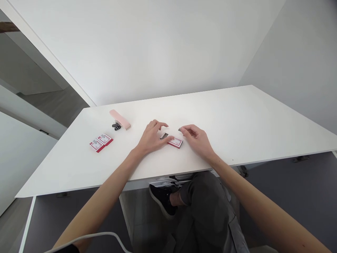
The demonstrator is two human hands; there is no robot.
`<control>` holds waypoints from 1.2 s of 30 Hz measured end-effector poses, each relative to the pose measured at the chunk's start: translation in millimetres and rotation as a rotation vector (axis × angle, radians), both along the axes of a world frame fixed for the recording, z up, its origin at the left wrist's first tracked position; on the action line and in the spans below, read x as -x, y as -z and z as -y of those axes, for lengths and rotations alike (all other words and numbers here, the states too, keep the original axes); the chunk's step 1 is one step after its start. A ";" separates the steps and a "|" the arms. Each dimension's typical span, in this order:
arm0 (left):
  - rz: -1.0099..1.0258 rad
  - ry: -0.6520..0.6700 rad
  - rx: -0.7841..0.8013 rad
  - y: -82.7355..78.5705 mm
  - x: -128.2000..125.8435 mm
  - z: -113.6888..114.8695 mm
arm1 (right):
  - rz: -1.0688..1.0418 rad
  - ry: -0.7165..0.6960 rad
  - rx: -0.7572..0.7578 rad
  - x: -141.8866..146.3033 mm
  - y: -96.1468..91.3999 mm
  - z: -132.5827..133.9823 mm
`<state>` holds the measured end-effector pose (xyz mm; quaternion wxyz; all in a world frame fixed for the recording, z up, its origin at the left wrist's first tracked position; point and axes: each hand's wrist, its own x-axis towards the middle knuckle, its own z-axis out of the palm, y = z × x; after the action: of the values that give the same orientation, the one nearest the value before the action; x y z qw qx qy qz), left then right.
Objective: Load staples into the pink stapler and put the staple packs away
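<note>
A small red-and-white box (177, 142) lies on the table in front of me, looking like a staple box. At its left end a dark grey piece (164, 135) shows, perhaps staples. My left hand (154, 137) is over the box, its thumb resting on the top and its other fingers spread apart. Just right of the box, my right hand (195, 137) pinches a small grey piece (179, 129) that looks like a strip of staples. Its curled fingers hide part of that piece.
Two similar red-and-white boxes (101, 142) lie side by side at the left. Behind them are a pink stapler (119, 119) and a small black staple remover (116, 126). The white table (237, 119) meets a wall at the back. A white cable (105, 233) crosses my left forearm.
</note>
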<state>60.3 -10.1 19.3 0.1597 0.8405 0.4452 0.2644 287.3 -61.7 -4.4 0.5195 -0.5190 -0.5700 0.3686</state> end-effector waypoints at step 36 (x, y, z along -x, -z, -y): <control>0.067 0.187 0.239 -4.9 -2.3 8.0 | 0.205 -0.140 -0.093 5.4 -5.4 3.1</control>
<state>62.6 -18.1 24.2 0.2975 0.8439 0.3877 0.2214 282.0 -64.8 1.0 0.4550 -0.4883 -0.6715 0.3219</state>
